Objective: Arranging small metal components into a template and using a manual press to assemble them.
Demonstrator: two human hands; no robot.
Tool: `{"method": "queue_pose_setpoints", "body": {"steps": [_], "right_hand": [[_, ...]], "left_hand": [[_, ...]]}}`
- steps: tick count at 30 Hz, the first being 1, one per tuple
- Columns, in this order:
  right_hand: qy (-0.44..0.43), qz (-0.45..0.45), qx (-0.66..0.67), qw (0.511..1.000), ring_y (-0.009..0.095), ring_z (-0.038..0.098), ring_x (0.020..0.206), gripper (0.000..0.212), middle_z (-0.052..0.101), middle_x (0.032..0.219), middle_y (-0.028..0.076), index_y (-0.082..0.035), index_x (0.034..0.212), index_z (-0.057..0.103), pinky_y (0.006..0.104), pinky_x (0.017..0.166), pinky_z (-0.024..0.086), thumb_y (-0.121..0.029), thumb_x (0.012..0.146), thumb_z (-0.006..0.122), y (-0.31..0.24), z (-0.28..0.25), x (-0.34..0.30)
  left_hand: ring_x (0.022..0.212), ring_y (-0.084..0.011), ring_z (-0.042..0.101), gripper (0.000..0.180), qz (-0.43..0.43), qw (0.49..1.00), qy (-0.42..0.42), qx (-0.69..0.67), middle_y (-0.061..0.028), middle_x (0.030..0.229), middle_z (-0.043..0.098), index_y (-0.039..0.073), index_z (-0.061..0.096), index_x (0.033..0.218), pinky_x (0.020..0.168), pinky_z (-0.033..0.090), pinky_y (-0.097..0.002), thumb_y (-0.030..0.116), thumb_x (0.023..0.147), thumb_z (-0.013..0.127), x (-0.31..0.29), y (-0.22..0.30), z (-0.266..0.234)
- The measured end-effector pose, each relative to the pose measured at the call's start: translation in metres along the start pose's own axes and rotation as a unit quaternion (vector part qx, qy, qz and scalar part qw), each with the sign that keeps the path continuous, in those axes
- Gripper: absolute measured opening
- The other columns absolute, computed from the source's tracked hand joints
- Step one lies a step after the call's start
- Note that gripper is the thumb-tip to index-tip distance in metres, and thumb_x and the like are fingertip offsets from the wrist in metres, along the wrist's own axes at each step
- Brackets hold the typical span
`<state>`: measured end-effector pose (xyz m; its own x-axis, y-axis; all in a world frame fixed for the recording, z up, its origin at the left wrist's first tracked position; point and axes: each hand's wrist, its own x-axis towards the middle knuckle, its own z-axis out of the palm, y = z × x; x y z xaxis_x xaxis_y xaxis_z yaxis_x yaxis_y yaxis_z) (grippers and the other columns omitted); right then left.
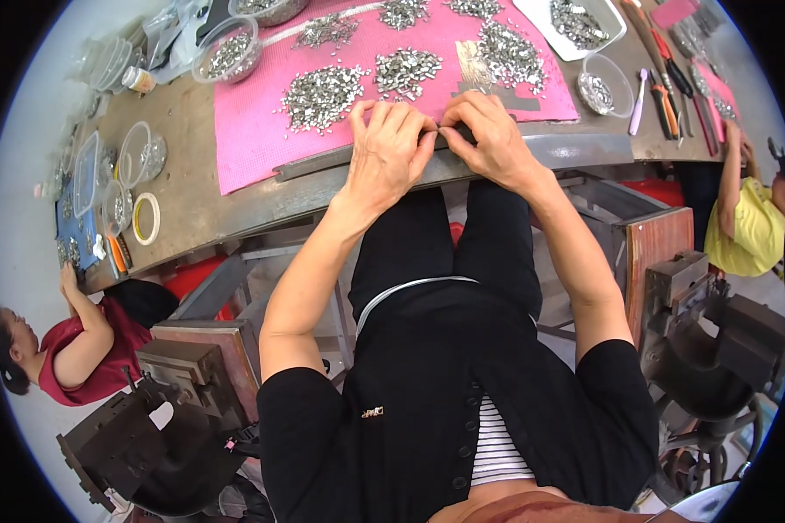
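Observation:
Both my hands meet at the near edge of the workbench, over the front border of a pink mat (246, 131). My left hand (387, 148) is closed, thumb and forefinger pinched together. Facing it, my right hand (484, 138) pinches too, its fingertips almost touching the left ones. Whatever is between them is too small to make out. Under the hands runs a dark metal bar (314, 164) along the bench edge. Just beyond lie heaps of small silver metal pieces (323, 98), with another metal heap (407, 71) and a larger pile (510, 57) to the right.
Clear tubs of metal pieces (227, 54) stand left, a white tray (584, 26) and round tub (604, 87) right. Pliers (663, 109) and a purple toothbrush (638, 103) lie at right. A roll of tape (146, 218) is at left. Co-workers sit at both sides.

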<state>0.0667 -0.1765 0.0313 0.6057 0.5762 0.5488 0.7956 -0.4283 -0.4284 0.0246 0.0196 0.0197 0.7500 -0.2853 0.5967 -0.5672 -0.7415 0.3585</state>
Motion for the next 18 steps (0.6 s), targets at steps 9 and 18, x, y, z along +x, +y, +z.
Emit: {"method": "queue_pose_setpoints", "body": {"steps": [9,18], "right_hand": [[0.043,-0.046,-0.068,0.996,0.025,0.062,0.087,0.015,0.063,0.093,0.006,-0.005,0.092,0.063,0.0376,0.083,0.045,-0.006,0.082,0.074,-0.003,0.008,-0.009],[0.12,-0.017,-0.037,0.992,0.027,0.066,0.096,0.017,0.068,0.101,0.008,-0.005,0.097,0.069,0.0387,0.085,0.048,-0.004,0.081,0.076,-0.005,0.005,-0.022]], "left_hand": [[0.109,-0.0255,0.061,0.015,-0.069,0.996,0.048,-0.014,-0.0041,0.108,0.069,0.011,0.071,0.105,0.112,0.029,-0.0558,0.01,0.091,0.068,-0.014,-0.009,-0.014],[0.107,-0.0227,0.061,0.012,-0.058,0.997,0.04,-0.009,-0.0016,0.103,0.068,0.012,0.071,0.097,0.112,0.026,-0.0563,0.013,0.086,0.074,-0.011,0.012,0.002]]}}
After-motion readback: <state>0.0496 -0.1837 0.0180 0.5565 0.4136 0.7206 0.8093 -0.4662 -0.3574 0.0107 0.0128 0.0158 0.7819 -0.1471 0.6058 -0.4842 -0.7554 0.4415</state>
